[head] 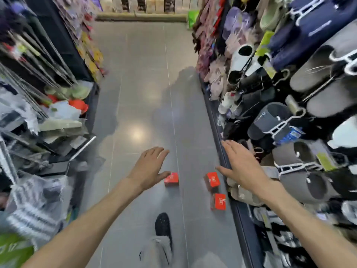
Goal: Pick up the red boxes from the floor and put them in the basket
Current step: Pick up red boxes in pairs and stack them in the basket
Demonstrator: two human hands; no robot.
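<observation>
A grey tiled shop aisle floor (146,89) runs between slipper racks (301,117). Both hands reach out with fingers straight and spread, holding nothing. One red box (171,179) lies just beside the left hand (149,167) thumb; two more (212,179) (219,201) lie near the right hand (240,167).

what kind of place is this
Most likely a shop aisle: slippers hang on racks on the right, packaged goods fill the shelving on the left, and a grey tiled floor runs between them, with red boxes lying on it.
</observation>
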